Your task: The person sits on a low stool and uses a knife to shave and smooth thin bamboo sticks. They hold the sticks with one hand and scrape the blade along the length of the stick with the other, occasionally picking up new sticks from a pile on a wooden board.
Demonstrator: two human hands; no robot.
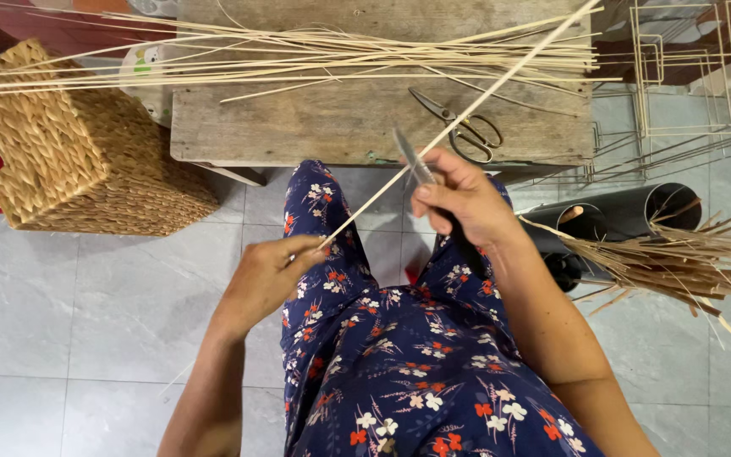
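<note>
The left hand [266, 275] pinched the near end of a long pale cane strip [458, 118] slanting across the wooden bench [315, 127]. The right hand [458, 199] gripped a knife [412, 156] against it, beside scissors [463, 127] near the bench's front edge.

A person seen from above wears a dark navy garment [416, 372] printed all over with small flowers in white, red and orange, with thin pale sprigs between the blooms. The fabric covers the lap and both legs down past the knees. Both forearms are bare, with no sleeves in view, and neither the left hand [264, 275] nor the right hand [458, 199] shows a ring, watch or bracelet.
</note>
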